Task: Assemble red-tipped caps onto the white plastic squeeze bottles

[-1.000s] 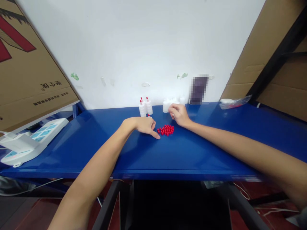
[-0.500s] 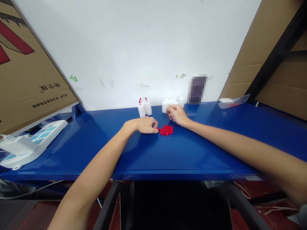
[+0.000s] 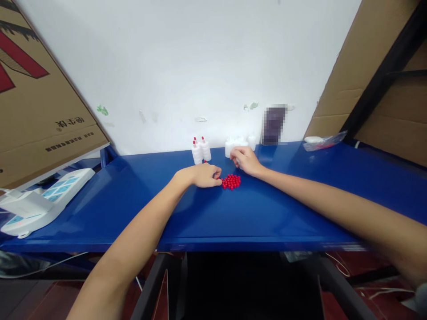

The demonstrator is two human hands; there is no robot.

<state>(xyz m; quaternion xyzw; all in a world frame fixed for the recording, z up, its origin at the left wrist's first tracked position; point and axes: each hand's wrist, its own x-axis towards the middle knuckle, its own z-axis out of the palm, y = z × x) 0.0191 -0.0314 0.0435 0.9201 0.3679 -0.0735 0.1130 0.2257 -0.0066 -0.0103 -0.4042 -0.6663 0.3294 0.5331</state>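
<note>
Small red caps (image 3: pixel 231 182) lie in a tight pile on the blue table (image 3: pixel 213 218). My left hand (image 3: pixel 205 176) is at the pile's left edge, palm down, thumb and forefinger curled around what appears to be one red cap. My right hand (image 3: pixel 246 161) is closed just behind the pile, in front of several white bottles (image 3: pixel 230 147). Something small and pale shows at its fingertips, too little to name. Behind my left hand stand a few white bottles with red-tipped nozzles (image 3: pixel 202 152). One more red piece (image 3: pixel 205 162) shows beside their base.
At the left lies a white power strip (image 3: pixel 66 189) with a plugged-in adapter (image 3: pixel 28 203). A large cardboard box (image 3: pixel 43 106) leans behind it. A clear plastic bag (image 3: pixel 325 142) lies at the back right. The white wall (image 3: pixel 213 66) borders the table's back.
My left thumb and forefinger have shifted slightly and a small gap shows between them. My right hand has hardly moved, and the pile looks much the same.
</note>
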